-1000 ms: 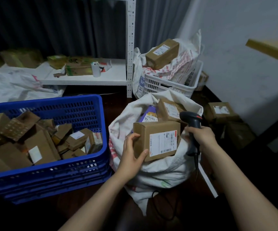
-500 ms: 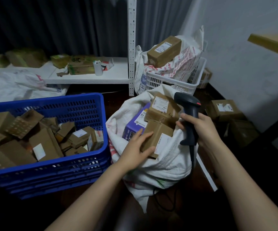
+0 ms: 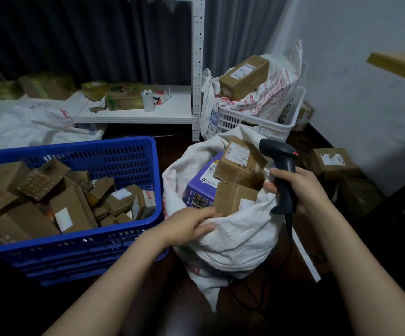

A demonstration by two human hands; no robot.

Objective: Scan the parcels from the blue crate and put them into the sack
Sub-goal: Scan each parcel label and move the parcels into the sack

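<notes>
brown parcel [image 3: 235, 197] in sack [image 3: 233, 236] mouth, centre frame; left grip [image 3: 186, 224] loose at rim, unclear if pinching cloth; right grip [image 3: 300, 187] wrapped round scanner [image 3: 279, 151]; should reach blue crate [image 3: 75, 146] at left, pick label-up box

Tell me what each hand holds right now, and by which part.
Right hand holds the scanner by its grip. Left hand holds nothing; it rests open on the rim of the sack.

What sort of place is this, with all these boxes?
Likely a small parcel sorting room: a blue crate heaped with labelled cardboard parcels, a white sack holding more, and a barcode scanner in the person's right hand.
</notes>
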